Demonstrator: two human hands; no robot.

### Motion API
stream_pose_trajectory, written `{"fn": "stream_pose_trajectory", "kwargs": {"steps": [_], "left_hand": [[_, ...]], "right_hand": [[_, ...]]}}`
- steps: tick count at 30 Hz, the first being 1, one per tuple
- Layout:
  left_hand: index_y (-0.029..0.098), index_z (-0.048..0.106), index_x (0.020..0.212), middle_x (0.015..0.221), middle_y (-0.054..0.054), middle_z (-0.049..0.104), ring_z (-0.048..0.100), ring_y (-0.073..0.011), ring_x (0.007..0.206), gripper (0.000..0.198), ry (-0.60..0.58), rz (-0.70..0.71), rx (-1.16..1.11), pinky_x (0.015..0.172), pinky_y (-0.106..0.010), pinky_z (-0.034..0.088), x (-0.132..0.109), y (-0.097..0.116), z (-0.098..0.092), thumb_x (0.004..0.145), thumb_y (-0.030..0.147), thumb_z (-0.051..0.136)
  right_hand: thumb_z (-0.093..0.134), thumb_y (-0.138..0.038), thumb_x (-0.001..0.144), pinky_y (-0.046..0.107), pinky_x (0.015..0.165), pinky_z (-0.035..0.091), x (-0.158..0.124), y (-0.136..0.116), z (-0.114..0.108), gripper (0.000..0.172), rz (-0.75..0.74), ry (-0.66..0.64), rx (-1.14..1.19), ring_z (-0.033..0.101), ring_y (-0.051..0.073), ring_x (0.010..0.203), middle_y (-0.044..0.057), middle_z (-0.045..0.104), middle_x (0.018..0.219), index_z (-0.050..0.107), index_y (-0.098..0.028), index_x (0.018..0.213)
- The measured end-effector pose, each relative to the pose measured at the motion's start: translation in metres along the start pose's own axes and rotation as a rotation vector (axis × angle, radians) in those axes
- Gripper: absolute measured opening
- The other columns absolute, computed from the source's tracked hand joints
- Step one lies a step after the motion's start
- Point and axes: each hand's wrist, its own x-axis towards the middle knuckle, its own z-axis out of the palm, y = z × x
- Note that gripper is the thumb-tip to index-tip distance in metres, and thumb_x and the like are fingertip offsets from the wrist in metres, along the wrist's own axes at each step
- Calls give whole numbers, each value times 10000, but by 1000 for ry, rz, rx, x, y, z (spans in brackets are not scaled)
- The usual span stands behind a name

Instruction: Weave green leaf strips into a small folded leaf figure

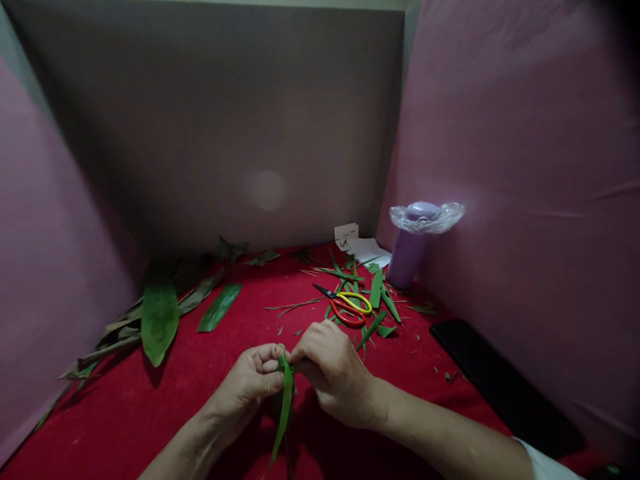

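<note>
A narrow green leaf strip [285, 400] is pinched at its top between left hand [253, 380] and right hand [333, 370], both closed on it. Its long axis hangs down toward the person, above the red table [150, 413]. Scissors [350, 305] lie beyond, nearer the right hand.

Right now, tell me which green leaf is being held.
The narrow leaf strip, pinched between the left hand and right hand and hanging down; the broad leaves and cuttings lie loose on the red cloth.

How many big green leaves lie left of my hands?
2: a broad leaf far left, a narrower leaf right of it; dried leaves may hide more.
</note>
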Motion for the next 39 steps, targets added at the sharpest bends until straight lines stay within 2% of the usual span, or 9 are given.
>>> {"fn": "stream_pose_trajectory", "kwargs": {"steps": [6,13,19,23,27,32,35,39], "left_hand": [[129,608,703,594,4,621,539,-76,470,223,-34,-39,-29,456,-156,376,1,-5,-3,566,120,784],[124,623,729,569,12,618,531,-88,456,217,-82,-30,-152,497,-194,409,8,-15,-5,582,150,781],[138,581,740,587,22,588,535,-82,491,205,-88,11,-217,524,-188,423,9,-17,-5,653,212,752],[132,582,762,572,16,597,516,-66,492,166,-114,14,-225,531,-175,408,8,-16,-6,678,140,726],[119,582,782,566,6,602,513,-58,490,192,-151,0,-189,549,-172,414,5,-12,-6,657,48,709],[134,566,777,586,10,599,557,-71,478,211,-150,-33,-100,460,-138,382,-1,-6,-3,643,80,721],[134,566,751,569,12,596,552,-78,475,228,-115,-44,-24,471,-151,389,-3,-6,-3,611,107,744],[145,567,685,479,64,508,439,-50,403,246,-95,-83,46,448,-168,363,-2,-9,-3,552,122,773]], "right_hand": [[488,-140,838,304,661,336,0,0,1,97,30,23,16,503,163,690,27,609,711,559,-172,780],[569,-114,803,250,683,385,-1,-5,1,77,271,2,234,532,130,707,-6,596,733,554,-186,780],[553,-96,811,228,657,409,-1,-6,4,98,358,-4,356,552,114,674,-16,606,710,558,-184,768],[562,-84,804,231,659,421,-2,-2,4,96,335,8,370,556,120,695,-4,607,730,579,-177,789],[555,-51,795,244,672,427,-1,2,3,133,220,18,371,548,134,729,16,608,762,599,-171,832],[484,-109,842,289,653,404,1,3,1,118,72,68,264,510,161,708,31,583,718,571,-171,794],[470,-105,846,305,668,392,1,4,1,123,74,52,219,507,169,724,37,591,738,563,-173,805],[476,-96,837,308,671,384,-1,5,3,120,90,18,200,506,173,729,35,588,738,555,-178,798]]}}
